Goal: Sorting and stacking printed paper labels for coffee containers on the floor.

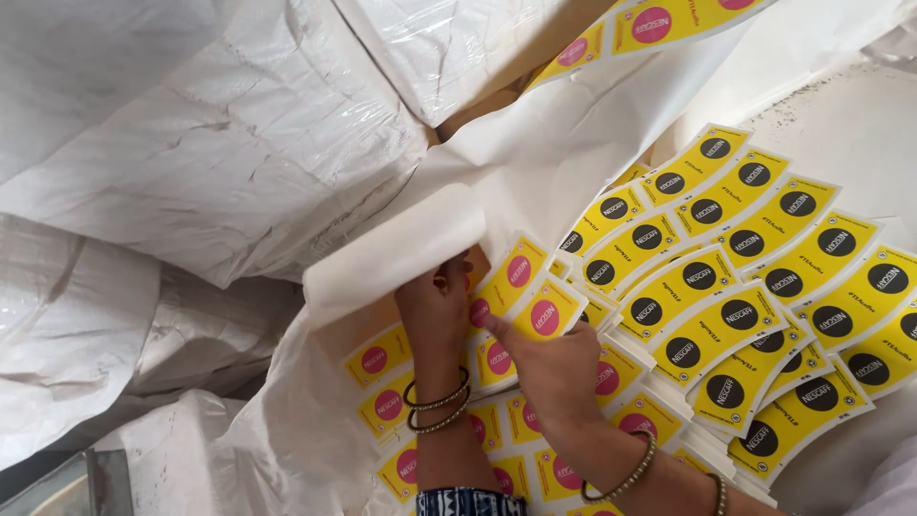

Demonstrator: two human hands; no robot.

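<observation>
White woven sacks [191, 143] fill the background at ten o'clock. My left hand [435, 306] pinches the white sheet [401, 250] back; my right hand [554, 368] closes fingers on a yellow label stack [535, 311]. I'd judge it best to grip the stack squarely so it stays aligned. More labels [745, 277] fan at three o'clock.

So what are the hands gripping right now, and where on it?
Both hands, left hand and right hand, pinch the upper edges of yellow printed cut-outs with pink circles in a stack.
</observation>
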